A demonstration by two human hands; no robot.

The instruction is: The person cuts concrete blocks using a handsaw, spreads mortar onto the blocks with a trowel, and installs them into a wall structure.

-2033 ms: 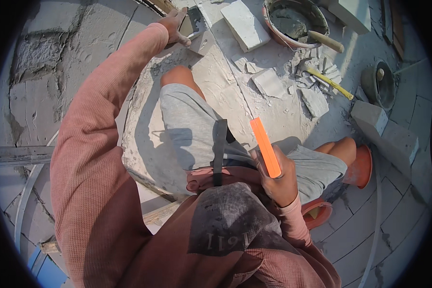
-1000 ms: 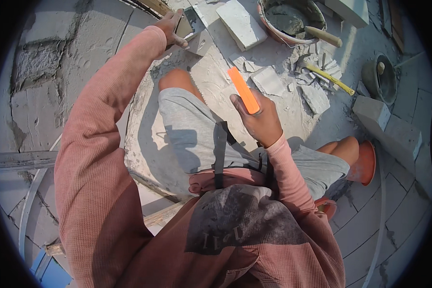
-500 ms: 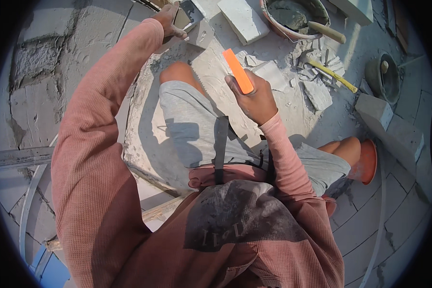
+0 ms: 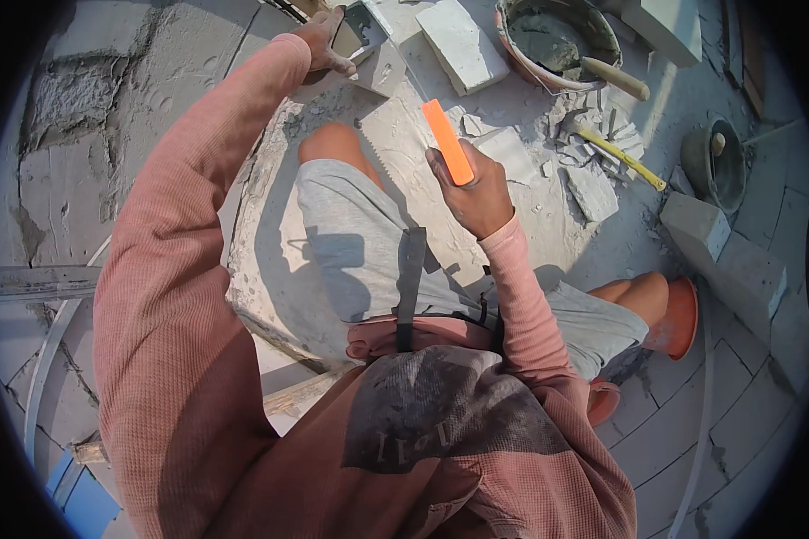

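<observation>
My right hand (image 4: pixel 476 193) is closed around the orange handle of a hand saw (image 4: pixel 448 144). Its thin blade is seen almost edge-on, running up and left from the handle toward a pale block (image 4: pixel 382 72). A toothed shadow falls on the ground beside my knee. At the upper left my left hand (image 4: pixel 324 47) grips the end of that block, thumb on the near side and fingers over the top. A dark patch covers part of the block's upper side. Whether the saw's teeth touch the block cannot be made out.
Beyond lie another pale block (image 4: pixel 461 45) and a bucket of wet mortar (image 4: pixel 557 45) with a wooden-handled tool. A yellow-handled hammer (image 4: pixel 620 157) rests on broken chips. On the right are a dark bucket (image 4: pixel 715 166), more blocks (image 4: pixel 724 247) and an orange bucket (image 4: pixel 677 319).
The whole view has shifted slightly, and the saw's blade shows more clearly as a thin bright line. Both hands keep their holds with hardly any movement.
</observation>
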